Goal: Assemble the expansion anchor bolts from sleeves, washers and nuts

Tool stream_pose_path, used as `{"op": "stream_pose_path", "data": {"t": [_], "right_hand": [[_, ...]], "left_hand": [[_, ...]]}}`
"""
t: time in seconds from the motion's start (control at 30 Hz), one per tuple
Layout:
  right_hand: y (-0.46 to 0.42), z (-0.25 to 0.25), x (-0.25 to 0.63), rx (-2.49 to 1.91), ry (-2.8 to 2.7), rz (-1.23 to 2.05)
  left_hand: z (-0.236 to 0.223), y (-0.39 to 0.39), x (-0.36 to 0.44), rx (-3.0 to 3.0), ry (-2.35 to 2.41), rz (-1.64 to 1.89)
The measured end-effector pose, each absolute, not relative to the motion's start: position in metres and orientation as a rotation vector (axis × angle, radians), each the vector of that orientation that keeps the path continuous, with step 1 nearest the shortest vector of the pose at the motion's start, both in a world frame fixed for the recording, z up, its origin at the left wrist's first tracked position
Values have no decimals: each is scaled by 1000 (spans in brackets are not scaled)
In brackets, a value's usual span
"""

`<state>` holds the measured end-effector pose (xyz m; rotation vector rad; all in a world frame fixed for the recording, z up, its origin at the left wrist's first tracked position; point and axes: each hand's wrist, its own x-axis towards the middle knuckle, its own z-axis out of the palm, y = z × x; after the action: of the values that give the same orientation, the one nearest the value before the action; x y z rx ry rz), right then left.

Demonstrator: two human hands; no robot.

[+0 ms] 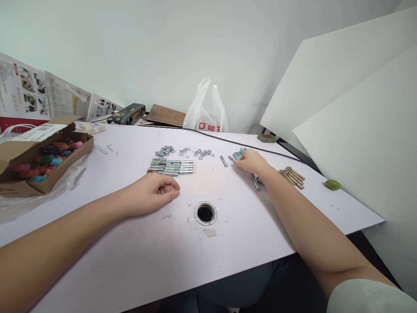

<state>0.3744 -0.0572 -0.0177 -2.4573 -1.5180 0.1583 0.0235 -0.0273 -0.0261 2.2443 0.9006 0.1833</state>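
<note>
My right hand point(250, 161) reaches over a small pile of bluish metal bolts point(239, 153), fingers closed round a bolt point(231, 158) whose end shows by the fingertips. To its left lies a single grey bolt point(223, 161). My left hand point(159, 191) rests on the table, fingers curled, thumb and index together; whatever may be between them cannot be made out. Just behind it lie rows of silver metal sleeves point(177, 167). Farther back are hex nuts point(164, 151) and scattered washers point(203, 153). More silver bolts point(256, 181) lie partly hidden beside my right wrist.
Brass-coloured bolts point(293, 177) and a green fruit point(332, 184) lie right. A metal-rimmed hole point(205, 213) opens in the white table. At left stands a cardboard box point(65, 167) of colourful pieces. A black cable point(234, 142) crosses behind, near a white plastic bag point(206, 108).
</note>
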Motion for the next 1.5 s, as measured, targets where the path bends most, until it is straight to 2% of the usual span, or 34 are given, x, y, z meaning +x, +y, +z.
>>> {"op": "stream_pose_path", "data": {"t": [0.17, 0.3, 0.4, 0.47, 0.57, 0.73, 0.8, 0.97, 1.33, 1.5], "right_hand": [[-68, -12, 336, -2193, -1496, 217], [-81, -25, 262, -1545, -1686, 730], [-89, -37, 217, -1311, -1840, 978], [-87, -41, 205, -1265, -1913, 1025], [-73, -40, 217, -1378, -1935, 856], [-47, -32, 279, -1848, -1612, 175], [-42, -31, 298, -1980, -1531, 60], [-24, -36, 300, -2139, -1558, 128], [14, -52, 277, -2181, -1568, 140], [22, -46, 274, -2171, -1662, 319]], "left_hand": [[-25, -31, 25, 2186, 910, 231], [-23, -32, 27, 2017, 911, 360], [-23, -31, 27, 1943, 824, 528], [-23, -31, 27, 1956, 825, 604], [-25, -30, 27, 2031, 965, 631], [-27, -30, 27, 2119, 1014, 487], [-28, -29, 27, 2126, 995, 443], [-29, -30, 26, 2060, 980, 429], [-35, -28, 27, 2054, 956, 446], [-34, -29, 27, 2013, 999, 421]]}}
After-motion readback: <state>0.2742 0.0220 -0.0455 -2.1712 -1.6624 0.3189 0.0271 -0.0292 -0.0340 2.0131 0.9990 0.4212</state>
